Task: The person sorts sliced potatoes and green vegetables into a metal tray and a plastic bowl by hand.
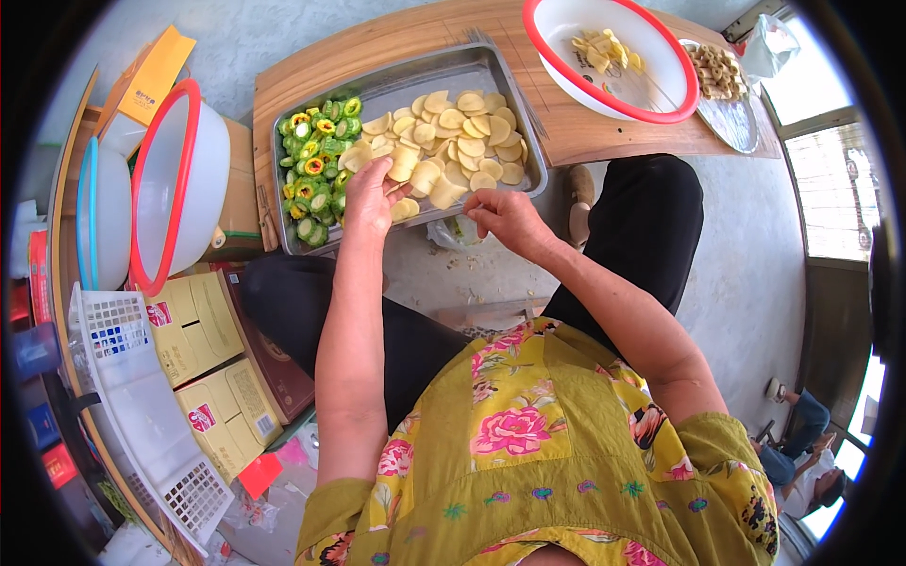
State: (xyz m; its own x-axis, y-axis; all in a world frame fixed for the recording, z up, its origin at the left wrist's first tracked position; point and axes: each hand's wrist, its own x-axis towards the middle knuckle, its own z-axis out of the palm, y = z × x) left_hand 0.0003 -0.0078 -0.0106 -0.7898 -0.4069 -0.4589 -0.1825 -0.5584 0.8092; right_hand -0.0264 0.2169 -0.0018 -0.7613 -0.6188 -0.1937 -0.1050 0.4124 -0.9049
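Observation:
My left hand (373, 194) pinches pale round potato slices (403, 164) between thumb and fingers above the front of a metal tray (417, 81). A few slices (447, 191) line up from it towards my right hand, apparently on a thin skewer that I cannot make out clearly. My right hand (506, 218) is at the tray's front edge with thumb and fingertips pinched together; whatever is between them is too small to tell. Many potato slices (471, 124) lie in the tray's right part. Bitter melon rounds (311, 166) fill its left side, some with yellow and red centres.
Thin skewers (527, 106) lie on the wooden table (566, 145) beside a red-rimmed basin (648, 95) holding potato pieces. Brown rolls (718, 71) sit on a silver platter (736, 127). Basins (187, 184), cartons (195, 325) and a white plastic basket (131, 375) stand left. A person (800, 453) sits far right.

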